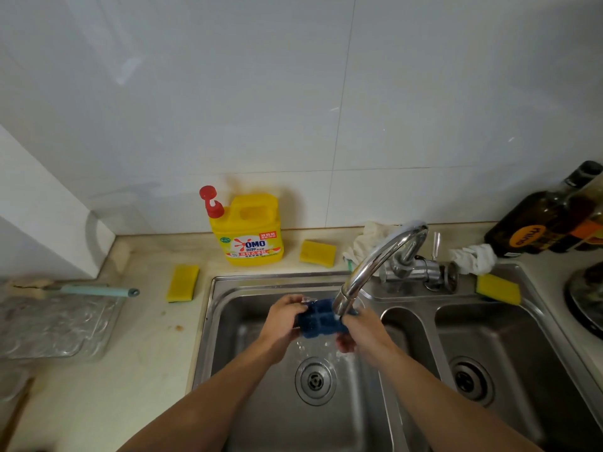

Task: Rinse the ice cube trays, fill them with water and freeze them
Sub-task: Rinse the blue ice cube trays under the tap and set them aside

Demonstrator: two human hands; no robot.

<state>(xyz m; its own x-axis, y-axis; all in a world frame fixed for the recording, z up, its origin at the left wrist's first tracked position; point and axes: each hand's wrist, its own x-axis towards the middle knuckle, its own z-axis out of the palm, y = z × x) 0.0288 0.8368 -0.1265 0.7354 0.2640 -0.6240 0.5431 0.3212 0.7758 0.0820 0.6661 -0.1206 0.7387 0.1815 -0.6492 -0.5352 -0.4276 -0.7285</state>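
Right now, just under the faucet point(375, 259) spout, the left hand point(283, 316) and right hand point(359, 331) each have a grip clamped on one end of the blue ice cube tray point(318, 319), held in the stream. Rock it gently so water sweeps every cell and spills into the sink basin point(204, 337) below the faucet, not onto the tabletop point(261, 269) behind it.

Glossy steel sink point(208, 321); chrome tap point(375, 265); glazed tiles point(228, 93)

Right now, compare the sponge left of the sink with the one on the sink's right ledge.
Left sponge lies on the beige counter; ledge sponge on the steel rim beside a white rag. Left sponge runs away from the camera; ledge sponge lies crosswise. Both are yellow rectangles.
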